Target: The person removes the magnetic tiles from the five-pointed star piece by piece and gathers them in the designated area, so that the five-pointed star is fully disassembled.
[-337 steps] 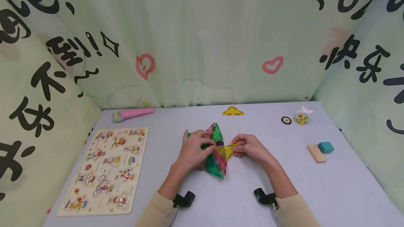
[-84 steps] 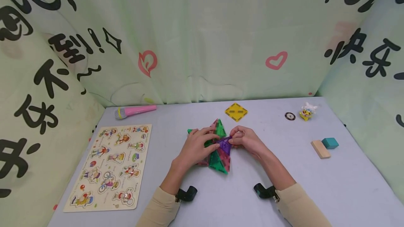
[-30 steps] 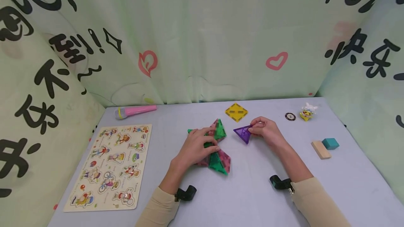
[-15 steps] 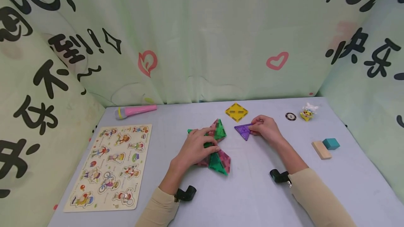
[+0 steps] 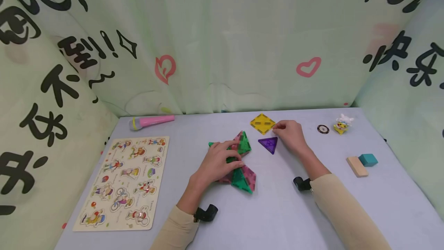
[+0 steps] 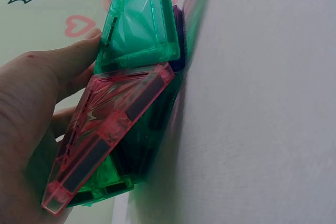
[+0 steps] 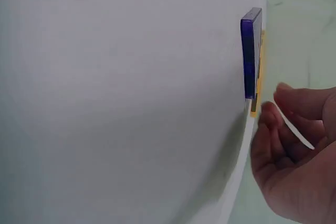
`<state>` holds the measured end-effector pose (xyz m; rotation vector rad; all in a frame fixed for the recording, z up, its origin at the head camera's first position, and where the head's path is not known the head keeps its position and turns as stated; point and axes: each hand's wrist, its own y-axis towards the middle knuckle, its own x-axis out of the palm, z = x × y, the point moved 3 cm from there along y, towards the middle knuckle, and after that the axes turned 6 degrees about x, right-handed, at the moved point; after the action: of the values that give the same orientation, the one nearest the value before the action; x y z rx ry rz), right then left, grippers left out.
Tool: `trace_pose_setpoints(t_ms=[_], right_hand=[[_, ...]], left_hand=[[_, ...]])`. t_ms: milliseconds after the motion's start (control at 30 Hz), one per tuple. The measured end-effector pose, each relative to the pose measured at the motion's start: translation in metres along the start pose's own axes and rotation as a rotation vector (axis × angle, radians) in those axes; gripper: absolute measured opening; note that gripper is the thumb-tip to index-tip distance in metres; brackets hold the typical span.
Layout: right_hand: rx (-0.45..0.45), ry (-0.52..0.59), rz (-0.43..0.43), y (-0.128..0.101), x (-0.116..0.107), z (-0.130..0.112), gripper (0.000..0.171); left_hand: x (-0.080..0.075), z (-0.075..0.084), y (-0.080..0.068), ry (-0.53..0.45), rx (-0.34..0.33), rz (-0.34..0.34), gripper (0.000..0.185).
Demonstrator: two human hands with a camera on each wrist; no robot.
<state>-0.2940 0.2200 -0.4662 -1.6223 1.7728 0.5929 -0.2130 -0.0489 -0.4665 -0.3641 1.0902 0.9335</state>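
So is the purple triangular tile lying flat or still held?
Lying flat: the purple triangular tile rests on the grey table, apart from the right hand.

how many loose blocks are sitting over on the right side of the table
2: a tan wooden block and a teal cube, side by side near the table's right edge, the cube just behind and right of the tan one. None looks hidden.
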Motion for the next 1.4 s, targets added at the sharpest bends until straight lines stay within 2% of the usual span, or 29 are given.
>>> trace_pose_setpoints(t_ms=[133,267,467,767,933,1400], right_hand=[[-0.066,-0.063,0.070,0.017,0.005,-0.008,0.025],[-0.096,-0.143,0.071,0.030,0.012,-0.012,0.026],[-0.112,-0.263,0.060,0.035,0.015,-0.010,0.030],[-0.002,-0.187,-0.001,0.038,0.012,-0.002,0.038],[0.039,-0.185,-0.015,0.037,0.013,-0.001,0.040],[0.056,-0.261,-0.116,0.040,0.009,-0.007,0.048]], left_hand=[[0.000,0.000,0.000,0.000,0.003,-0.003,0.023],[0.000,0.000,0.000,0.000,0.001,-0.003,0.024],[-0.001,-0.001,0.000,0.004,0.001,0.002,0.023],[-0.003,-0.001,0.000,0.008,0.009,0.010,0.024],[-0.003,0.000,0.000,0.010,0.005,0.001,0.023],[-0.002,0.000,0.000,0.008,-0.006,-0.007,0.023]])
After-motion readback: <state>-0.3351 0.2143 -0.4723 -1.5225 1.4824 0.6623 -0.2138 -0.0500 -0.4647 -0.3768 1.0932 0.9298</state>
